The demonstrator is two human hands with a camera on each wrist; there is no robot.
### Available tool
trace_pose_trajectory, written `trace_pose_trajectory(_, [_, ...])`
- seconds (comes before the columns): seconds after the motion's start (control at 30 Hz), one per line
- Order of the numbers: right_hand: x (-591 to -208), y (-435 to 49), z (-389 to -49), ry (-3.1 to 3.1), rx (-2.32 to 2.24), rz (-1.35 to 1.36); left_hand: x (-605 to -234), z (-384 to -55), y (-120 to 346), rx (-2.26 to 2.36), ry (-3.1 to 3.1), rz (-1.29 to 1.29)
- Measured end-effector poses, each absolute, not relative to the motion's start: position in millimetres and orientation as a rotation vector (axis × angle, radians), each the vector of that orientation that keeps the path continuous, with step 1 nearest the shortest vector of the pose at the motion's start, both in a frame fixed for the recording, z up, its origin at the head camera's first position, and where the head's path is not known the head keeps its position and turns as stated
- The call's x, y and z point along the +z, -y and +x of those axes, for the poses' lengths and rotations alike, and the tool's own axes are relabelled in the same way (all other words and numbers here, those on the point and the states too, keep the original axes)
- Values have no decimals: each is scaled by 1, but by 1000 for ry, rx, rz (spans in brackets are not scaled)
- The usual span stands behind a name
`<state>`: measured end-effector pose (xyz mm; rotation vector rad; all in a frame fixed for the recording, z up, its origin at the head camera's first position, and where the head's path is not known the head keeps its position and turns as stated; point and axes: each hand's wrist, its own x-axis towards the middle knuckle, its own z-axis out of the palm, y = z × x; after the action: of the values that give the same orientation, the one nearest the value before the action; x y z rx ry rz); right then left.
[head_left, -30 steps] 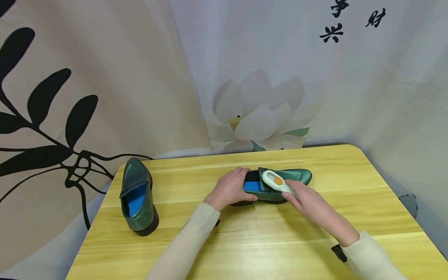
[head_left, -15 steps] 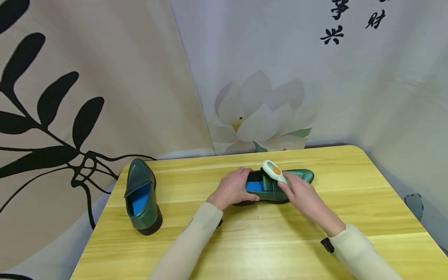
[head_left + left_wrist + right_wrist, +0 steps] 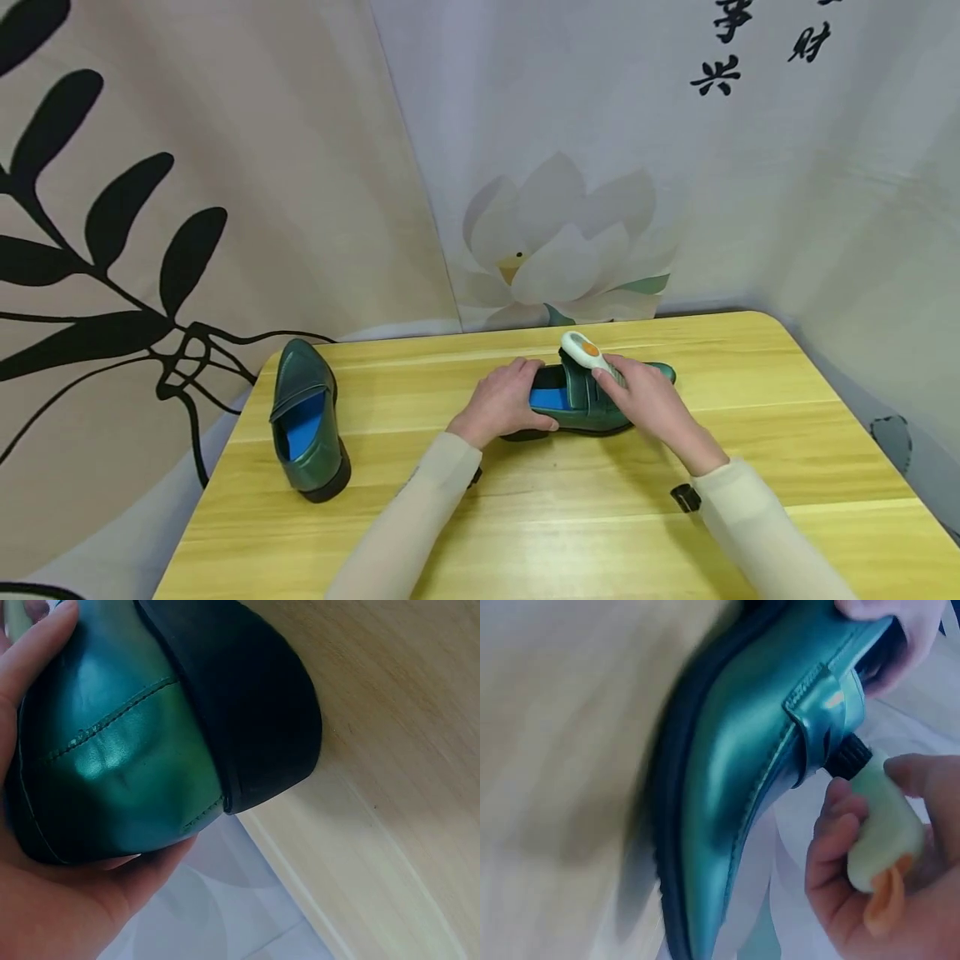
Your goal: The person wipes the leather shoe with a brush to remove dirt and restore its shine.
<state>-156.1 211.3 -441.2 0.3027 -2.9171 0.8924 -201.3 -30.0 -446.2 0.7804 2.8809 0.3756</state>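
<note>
Framing the near side, with twelve o'clock at the table's far edge, a cream left sleeve (image 3: 408, 525) lies toward eight o'clock and a cream right sleeve (image 3: 765, 529) toward four. Beyond them on the wooden table (image 3: 540, 533), the left hand (image 3: 504, 404) grips the heel of a green shoe (image 3: 596, 415) a little right of the middle, its toe pointing to three o'clock, its insole blue. The right hand (image 3: 648, 400), fingers curled, holds a white brush (image 3: 577, 342) with an orange patch over the shoe's front; the brush's dark bristled end (image 3: 847, 756) meets the strap (image 3: 821, 724) across the instep. Between nine and ten o'clock stands a second green shoe (image 3: 324, 437), its toe just short of twelve. Farthest back hangs a pale backdrop (image 3: 337, 167), with black leaves (image 3: 123, 208) printed around ten, a pale flower (image 3: 562, 242) at twelve and black characters (image 3: 716, 75) at one.
</note>
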Motion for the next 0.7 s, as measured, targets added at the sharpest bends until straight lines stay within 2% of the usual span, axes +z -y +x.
trace_pose_trajectory(0.33, [-450, -236, -108, 2931, 763, 517, -447, -203, 31, 385, -2891, 772])
trace_pose_trajectory(0.57, [-455, -236, -89, 2926, 781, 318, -447, -201, 29, 395, -2891, 784])
trace_pose_trajectory(0.7, [-456, -228, -104, 2912, 763, 254, -447, -200, 28, 391, -2893, 779])
